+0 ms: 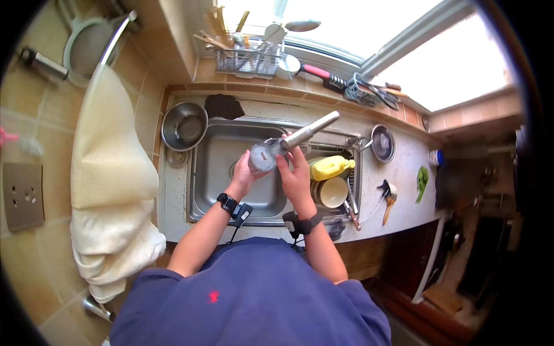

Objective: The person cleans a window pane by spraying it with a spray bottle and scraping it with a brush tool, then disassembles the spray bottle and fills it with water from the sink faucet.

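Over the steel sink [238, 193] a clear glass container [264, 155] is held up between both hands, below the end of the metal faucet [311, 130]. My left hand [243, 175] has its fingers wrapped round the container's left side. On the right side, my right hand [296, 175] touches the container with its fingers, close under the faucet. Just right of that hand, a yellow bottle [332, 167] lies above a cream bowl [333, 192] in the smaller basin.
A steel bowl [184, 126] stands at the sink's back left corner. Behind the sink, a wire basket [248, 61] holds utensils. On the right counter are a metal strainer bowl [382, 143], a brush [389, 209] and a green item [422, 183]. A cream towel [112, 150] hangs at left.
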